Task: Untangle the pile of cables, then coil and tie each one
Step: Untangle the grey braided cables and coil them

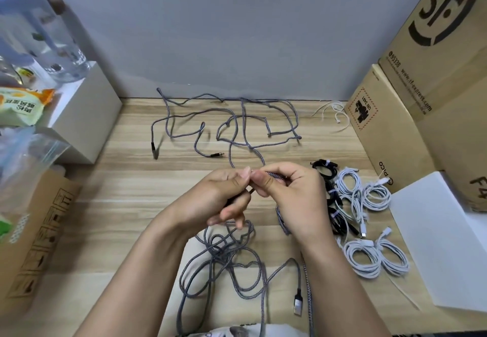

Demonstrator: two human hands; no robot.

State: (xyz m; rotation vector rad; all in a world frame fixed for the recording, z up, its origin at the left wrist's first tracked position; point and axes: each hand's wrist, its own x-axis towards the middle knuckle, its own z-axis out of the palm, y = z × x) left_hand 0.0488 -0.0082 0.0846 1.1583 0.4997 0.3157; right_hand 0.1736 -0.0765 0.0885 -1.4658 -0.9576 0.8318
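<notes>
Partly hidden, braided cable between both hands.

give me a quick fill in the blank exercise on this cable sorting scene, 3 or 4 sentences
1. Both hands, the left hand and right hand, pinch a braided ____ cable.
2. The coiled white cables lie to the person's ____.
3. The desk is made of ____.
4. The cardboard box is printed with the letters ____.

Missing words: grey; right; wood; SF
</notes>
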